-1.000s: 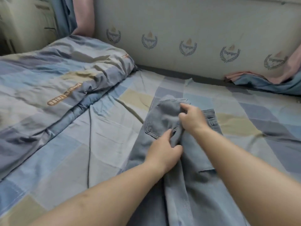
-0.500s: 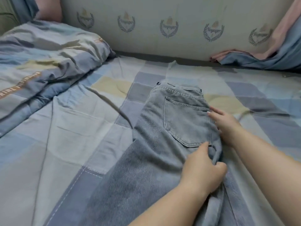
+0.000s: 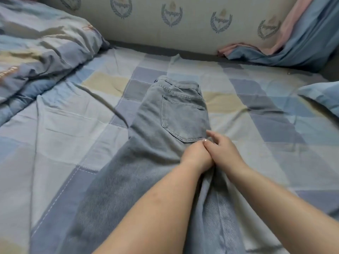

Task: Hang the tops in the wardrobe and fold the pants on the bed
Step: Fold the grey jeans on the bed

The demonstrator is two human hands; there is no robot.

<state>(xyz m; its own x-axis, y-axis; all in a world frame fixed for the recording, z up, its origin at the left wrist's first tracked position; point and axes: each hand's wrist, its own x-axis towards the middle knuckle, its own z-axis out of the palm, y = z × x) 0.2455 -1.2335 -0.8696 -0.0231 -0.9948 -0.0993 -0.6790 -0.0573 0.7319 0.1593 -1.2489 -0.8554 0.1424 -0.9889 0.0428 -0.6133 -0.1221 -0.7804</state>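
Note:
A pair of light blue jeans [image 3: 176, 114] lies lengthwise on the checked bedsheet [image 3: 64, 125], folded leg over leg, with the back pocket facing up and the waistband pointing away from me. Both my hands meet at the crotch, just below the pocket on the jeans' right edge. My left hand [image 3: 197, 155] is curled and grips a bunch of denim there. My right hand [image 3: 226, 151] lies against it, and its thumb and fingers pinch the jeans' edge. The legs run down toward me under my forearms.
A crumpled checked duvet [image 3: 40, 52] fills the left side of the bed. A padded panel with crests [image 3: 165, 24] runs along the far side. Pink and blue cloth [image 3: 293, 44] hangs at the back right. A pillow corner [image 3: 322, 96] shows at the right edge.
The jeans' top has been flipped over so the pocket side lies flat. My right hand has slid down from the pocket's edge to join my left hand at the crotch.

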